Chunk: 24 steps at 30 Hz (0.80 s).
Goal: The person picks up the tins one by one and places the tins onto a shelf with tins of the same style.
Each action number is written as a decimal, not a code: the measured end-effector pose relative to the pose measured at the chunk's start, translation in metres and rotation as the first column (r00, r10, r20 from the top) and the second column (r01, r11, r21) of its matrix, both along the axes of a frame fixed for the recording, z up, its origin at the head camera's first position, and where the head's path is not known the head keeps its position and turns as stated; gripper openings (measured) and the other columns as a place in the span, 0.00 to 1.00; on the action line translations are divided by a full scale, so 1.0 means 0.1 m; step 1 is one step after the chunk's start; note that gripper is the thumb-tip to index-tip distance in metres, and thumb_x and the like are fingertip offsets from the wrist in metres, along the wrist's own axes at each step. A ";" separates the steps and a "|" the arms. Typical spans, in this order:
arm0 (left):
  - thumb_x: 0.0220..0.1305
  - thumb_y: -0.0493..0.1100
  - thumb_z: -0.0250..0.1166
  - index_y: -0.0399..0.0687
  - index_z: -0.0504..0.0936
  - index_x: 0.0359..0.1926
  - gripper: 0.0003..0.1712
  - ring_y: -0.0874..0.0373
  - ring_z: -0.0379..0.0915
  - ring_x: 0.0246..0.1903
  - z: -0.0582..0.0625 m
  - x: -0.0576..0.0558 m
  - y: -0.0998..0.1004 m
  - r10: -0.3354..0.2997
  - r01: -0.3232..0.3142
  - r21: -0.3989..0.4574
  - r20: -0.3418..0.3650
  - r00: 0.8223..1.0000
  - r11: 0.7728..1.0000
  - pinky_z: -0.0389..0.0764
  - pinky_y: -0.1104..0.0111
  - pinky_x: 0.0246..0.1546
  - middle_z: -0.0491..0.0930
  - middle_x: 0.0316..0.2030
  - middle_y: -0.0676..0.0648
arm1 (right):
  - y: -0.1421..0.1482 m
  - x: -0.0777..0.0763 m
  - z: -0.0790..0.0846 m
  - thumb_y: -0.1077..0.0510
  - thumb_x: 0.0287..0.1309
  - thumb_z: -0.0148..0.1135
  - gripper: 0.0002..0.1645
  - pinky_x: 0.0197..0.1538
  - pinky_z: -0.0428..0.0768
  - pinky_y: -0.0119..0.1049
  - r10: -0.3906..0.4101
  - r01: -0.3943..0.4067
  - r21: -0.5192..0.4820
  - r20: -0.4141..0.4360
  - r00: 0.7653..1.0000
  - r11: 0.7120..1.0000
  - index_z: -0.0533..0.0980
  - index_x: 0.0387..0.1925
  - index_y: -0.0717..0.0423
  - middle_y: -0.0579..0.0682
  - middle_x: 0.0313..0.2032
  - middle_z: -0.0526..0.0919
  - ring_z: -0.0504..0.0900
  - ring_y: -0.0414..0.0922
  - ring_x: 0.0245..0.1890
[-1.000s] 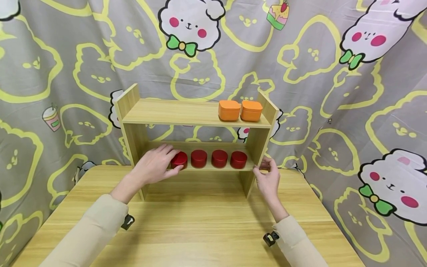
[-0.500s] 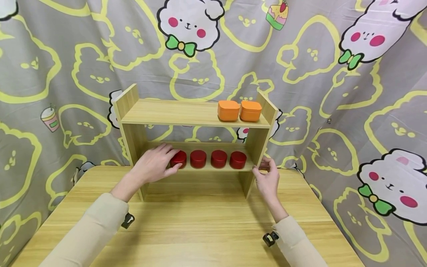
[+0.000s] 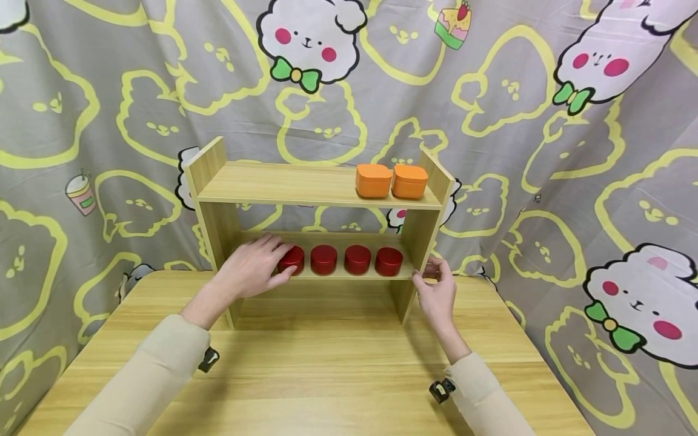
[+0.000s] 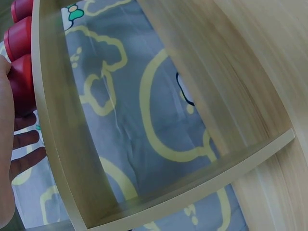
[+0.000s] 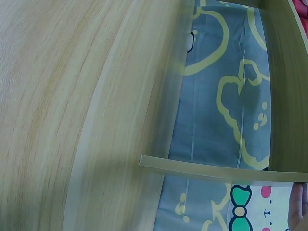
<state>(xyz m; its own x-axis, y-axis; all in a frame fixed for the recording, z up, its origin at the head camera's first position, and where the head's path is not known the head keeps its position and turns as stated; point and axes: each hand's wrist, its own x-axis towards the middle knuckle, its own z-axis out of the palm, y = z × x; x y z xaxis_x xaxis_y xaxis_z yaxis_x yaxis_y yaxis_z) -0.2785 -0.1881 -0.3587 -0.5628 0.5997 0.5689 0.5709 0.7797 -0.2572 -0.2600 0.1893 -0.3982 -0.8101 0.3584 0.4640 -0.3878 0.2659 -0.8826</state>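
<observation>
In the head view a small wooden shelf (image 3: 322, 201) holds a row of several round red tins on its lower board. My left hand (image 3: 254, 264) grips the leftmost red tin (image 3: 291, 259), thumb at its front and the other fingers mostly behind. The left wrist view shows that tin (image 4: 21, 86) against my left hand (image 4: 6, 144), some fingers reaching past it. At the shelf's right side panel (image 3: 423, 242), my right hand (image 3: 438, 292) pinches the edge between thumb and fingers. Only a bit of the right hand (image 5: 297, 207) enters the right wrist view.
Two orange boxes, a left one (image 3: 373, 181) and a right one (image 3: 410, 181), sit at the right of the top board. Beneath the shelf is a wooden table (image 3: 327, 375). A patterned grey curtain (image 3: 218, 79) hangs behind and at both sides.
</observation>
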 end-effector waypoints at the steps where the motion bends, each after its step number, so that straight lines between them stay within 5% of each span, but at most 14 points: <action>1: 0.68 0.59 0.66 0.43 0.86 0.54 0.27 0.46 0.82 0.42 0.00 0.00 0.00 0.001 -0.001 -0.001 0.001 1.000 1.000 0.86 0.55 0.38 0.85 0.43 0.43 | 0.00 0.00 0.00 0.76 0.58 0.63 0.19 0.35 0.78 0.14 -0.001 0.001 -0.001 0.000 1.000 1.000 0.76 0.52 0.73 0.67 0.40 0.80 0.77 0.31 0.34; 11: 0.68 0.59 0.66 0.43 0.86 0.54 0.26 0.47 0.82 0.42 0.00 0.00 -0.01 0.001 -0.001 -0.002 -0.006 1.000 1.000 0.86 0.56 0.36 0.84 0.43 0.43 | -0.01 0.01 0.01 0.76 0.57 0.63 0.18 0.35 0.79 0.15 -0.004 0.004 0.000 -0.013 1.000 1.000 0.76 0.51 0.74 0.66 0.38 0.80 0.78 0.32 0.34; 18: 0.68 0.64 0.67 0.42 0.84 0.59 0.32 0.44 0.83 0.48 0.00 0.01 -0.03 0.010 -0.010 0.004 0.035 0.999 1.000 0.87 0.54 0.43 0.85 0.48 0.41 | -0.02 0.05 0.04 0.78 0.55 0.63 0.19 0.35 0.80 0.15 0.005 -0.004 0.021 -0.057 0.998 1.000 0.75 0.50 0.77 0.67 0.38 0.81 0.79 0.33 0.33; 24: 0.67 0.68 0.66 0.43 0.82 0.63 0.39 0.41 0.83 0.54 -0.01 0.05 -0.09 0.035 -0.039 0.048 0.069 0.997 0.998 0.87 0.51 0.51 0.85 0.54 0.40 | 0.01 -0.05 -0.06 0.77 0.55 0.63 0.19 0.35 0.80 0.16 -0.006 0.006 0.004 -0.043 0.999 1.000 0.75 0.51 0.76 0.62 0.37 0.81 0.79 0.32 0.33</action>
<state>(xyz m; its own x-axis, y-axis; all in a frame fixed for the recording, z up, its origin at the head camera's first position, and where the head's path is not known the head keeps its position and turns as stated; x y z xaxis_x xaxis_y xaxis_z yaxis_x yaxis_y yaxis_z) -0.2732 -0.1973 -0.3602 -0.6227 0.5498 0.5567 0.5564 0.8114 -0.1790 -0.2653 0.1901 -0.4041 -0.7873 0.3612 0.4998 -0.4238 0.2717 -0.8640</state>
